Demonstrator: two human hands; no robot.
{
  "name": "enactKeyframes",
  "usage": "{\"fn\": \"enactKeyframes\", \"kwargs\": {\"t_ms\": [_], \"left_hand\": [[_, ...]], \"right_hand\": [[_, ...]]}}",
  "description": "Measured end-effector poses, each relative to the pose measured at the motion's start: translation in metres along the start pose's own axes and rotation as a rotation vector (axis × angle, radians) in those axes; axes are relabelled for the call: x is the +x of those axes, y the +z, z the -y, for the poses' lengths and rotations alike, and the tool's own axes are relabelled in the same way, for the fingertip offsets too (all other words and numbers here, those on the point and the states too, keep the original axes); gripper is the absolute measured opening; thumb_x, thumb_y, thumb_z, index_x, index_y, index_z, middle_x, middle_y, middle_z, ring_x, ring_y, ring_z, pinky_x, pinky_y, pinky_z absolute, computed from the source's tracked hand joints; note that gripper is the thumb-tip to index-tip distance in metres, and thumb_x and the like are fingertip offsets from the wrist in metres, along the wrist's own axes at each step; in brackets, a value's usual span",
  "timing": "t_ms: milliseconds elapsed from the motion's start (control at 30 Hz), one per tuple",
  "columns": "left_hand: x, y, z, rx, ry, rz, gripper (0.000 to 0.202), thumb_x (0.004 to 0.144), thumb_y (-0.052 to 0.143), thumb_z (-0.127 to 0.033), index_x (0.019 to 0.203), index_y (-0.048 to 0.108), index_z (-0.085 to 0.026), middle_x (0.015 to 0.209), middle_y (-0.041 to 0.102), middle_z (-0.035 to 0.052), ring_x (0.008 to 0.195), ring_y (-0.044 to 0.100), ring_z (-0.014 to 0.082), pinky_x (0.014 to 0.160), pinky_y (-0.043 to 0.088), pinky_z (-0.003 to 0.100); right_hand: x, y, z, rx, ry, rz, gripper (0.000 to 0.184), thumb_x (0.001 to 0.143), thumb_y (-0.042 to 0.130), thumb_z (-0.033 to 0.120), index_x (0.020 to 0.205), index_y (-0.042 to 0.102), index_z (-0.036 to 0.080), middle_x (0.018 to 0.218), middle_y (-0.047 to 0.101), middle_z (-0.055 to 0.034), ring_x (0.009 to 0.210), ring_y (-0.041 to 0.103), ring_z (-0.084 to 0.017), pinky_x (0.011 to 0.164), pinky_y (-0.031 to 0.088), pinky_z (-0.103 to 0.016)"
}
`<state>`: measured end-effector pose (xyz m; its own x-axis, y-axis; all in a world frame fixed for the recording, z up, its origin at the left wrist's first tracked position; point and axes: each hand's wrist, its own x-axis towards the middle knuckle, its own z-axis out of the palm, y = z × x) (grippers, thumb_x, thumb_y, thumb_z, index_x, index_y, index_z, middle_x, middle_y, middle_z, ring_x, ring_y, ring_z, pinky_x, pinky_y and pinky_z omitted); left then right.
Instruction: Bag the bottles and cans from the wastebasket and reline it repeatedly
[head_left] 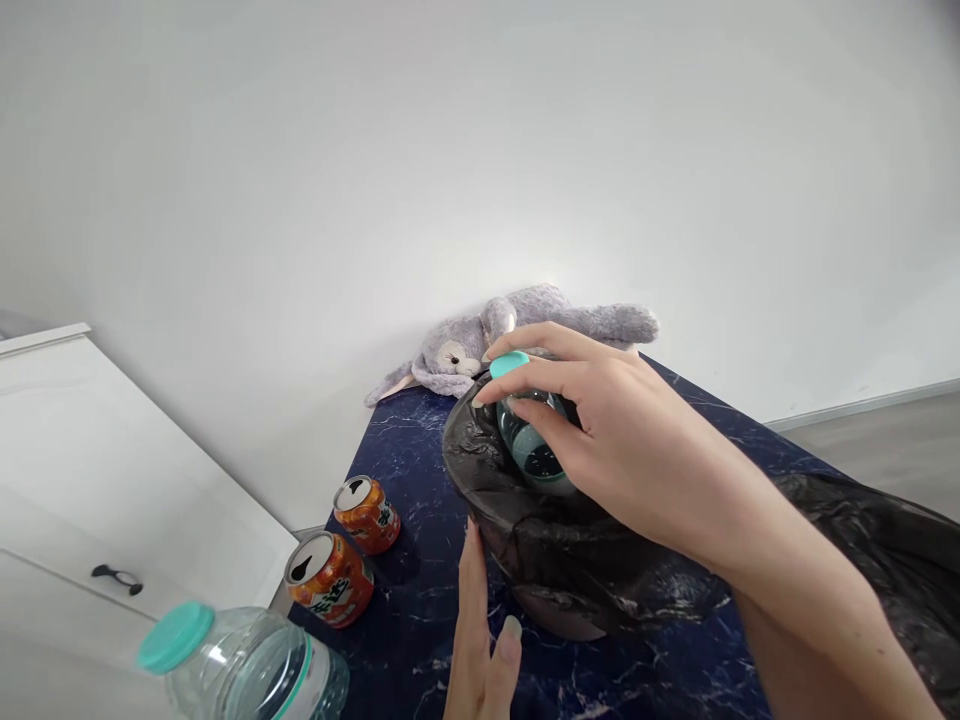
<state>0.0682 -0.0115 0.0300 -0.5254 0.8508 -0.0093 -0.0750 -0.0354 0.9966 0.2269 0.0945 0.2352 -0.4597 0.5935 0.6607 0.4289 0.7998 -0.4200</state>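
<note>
Gripping a bottle (534,448), the right hand (619,425) partly hides the bin (562,565), near cans (337,585), plush toy (454,345) and outstretched left hand (473,655).

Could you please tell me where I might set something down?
The clearest patch of blue tabletop lies between the toy rabbit, the farther orange can and the bag-lined bin. Another shows in front of the bin, right of the left hand. Both cans and a clear bottle crowd the left, black plastic the right.
</note>
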Motion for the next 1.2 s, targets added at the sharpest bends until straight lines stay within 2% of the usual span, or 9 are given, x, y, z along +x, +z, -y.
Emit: {"fn": "enactKeyframes", "kwargs": {"t_ms": [133,267,400,633,867,933,1033,1133,1200], "left_hand": [[0.000,-0.002,0.001,0.001,0.053,0.022,0.079,0.085,0.079,-0.068,0.155,0.062,-0.034,0.177,0.036,0.0032,0.169,-0.001,0.0382,0.137,0.004,0.054],[0.001,-0.001,0.000,-0.029,0.073,0.012,0.076,0.084,0.081,-0.064,0.152,0.065,-0.033,0.175,0.041,0.0039,0.169,0.005,0.0360,0.136,0.002,0.051],[0.000,0.001,-0.002,-0.039,0.052,0.011,0.073,0.085,0.081,-0.063,0.150,0.066,-0.035,0.175,0.041,0.0034,0.170,0.005,0.0362,0.137,0.003,0.051],[0.001,0.001,0.000,-0.036,0.061,-0.001,0.077,0.084,0.079,-0.067,0.153,0.064,-0.035,0.175,0.041,0.0024,0.170,0.008,0.0352,0.137,0.000,0.048],[0.000,0.002,-0.004,-0.033,0.073,0.003,0.069,0.084,0.079,-0.069,0.145,0.071,-0.038,0.174,0.043,0.0013,0.169,0.010,0.0367,0.138,0.008,0.047],[0.000,0.003,-0.005,-0.026,0.038,-0.025,0.067,0.084,0.081,-0.066,0.144,0.072,-0.038,0.174,0.043,0.0020,0.169,0.009,0.0386,0.138,0.009,0.051],[0.000,0.004,-0.006,-0.024,0.041,-0.029,0.063,0.085,0.080,-0.064,0.142,0.073,-0.038,0.172,0.046,0.0013,0.168,0.013,0.0389,0.138,0.011,0.051],[0.001,0.004,-0.005,-0.066,0.071,-0.024,0.061,0.090,0.075,-0.066,0.143,0.072,-0.037,0.171,0.047,0.0007,0.168,0.020,0.0368,0.138,0.016,0.046],[0.005,0.002,-0.002,-0.072,0.021,-0.055,0.060,0.093,0.071,-0.066,0.146,0.070,-0.036,0.171,0.048,0.0000,0.167,0.022,0.0352,0.137,0.018,0.045]], "right_hand": [[-0.002,0.002,-0.002,-0.005,-0.017,0.039,0.040,0.102,0.053,0.002,0.124,0.078,0.023,0.147,0.065,-0.0067,0.109,0.076,-0.023,0.097,0.063,-0.040],[-0.004,0.003,-0.004,0.002,-0.007,0.059,0.036,0.102,0.056,0.006,0.114,0.081,0.028,0.146,0.066,-0.0052,0.113,0.075,-0.024,0.095,0.064,-0.041],[-0.004,0.002,-0.005,0.026,-0.007,0.097,0.036,0.099,0.059,0.003,0.114,0.081,0.028,0.135,0.074,-0.0004,0.122,0.072,-0.025,0.094,0.063,-0.036],[-0.003,0.003,-0.005,0.024,0.015,0.012,0.032,0.095,0.062,0.000,0.101,0.081,0.025,0.126,0.077,-0.0018,0.107,0.076,-0.023,0.090,0.063,-0.035],[-0.001,0.000,-0.006,0.105,0.027,0.177,0.020,0.100,0.068,0.015,0.100,0.083,0.028,0.116,0.081,0.0000,0.106,0.077,-0.022,0.089,0.064,-0.034],[0.000,-0.002,-0.004,0.177,0.091,0.113,0.022,0.103,0.064,0.018,0.106,0.083,0.029,0.111,0.083,0.0001,0.100,0.080,-0.021,0.085,0.066,-0.033],[0.000,-0.005,0.000,0.224,0.176,-0.054,0.024,0.104,0.062,0.019,0.114,0.082,0.026,0.108,0.085,-0.0038,0.097,0.082,-0.023,0.083,0.068,-0.035],[-0.001,-0.006,0.002,0.235,0.167,-0.170,0.023,0.103,0.064,0.022,0.118,0.082,0.025,0.108,0.085,-0.0062,0.098,0.082,-0.025,0.086,0.070,-0.038],[-0.002,-0.008,0.006,0.246,0.151,-0.211,0.023,0.102,0.066,0.024,0.119,0.081,0.024,0.105,0.084,-0.0065,0.096,0.082,-0.025,0.083,0.070,-0.036]]}}
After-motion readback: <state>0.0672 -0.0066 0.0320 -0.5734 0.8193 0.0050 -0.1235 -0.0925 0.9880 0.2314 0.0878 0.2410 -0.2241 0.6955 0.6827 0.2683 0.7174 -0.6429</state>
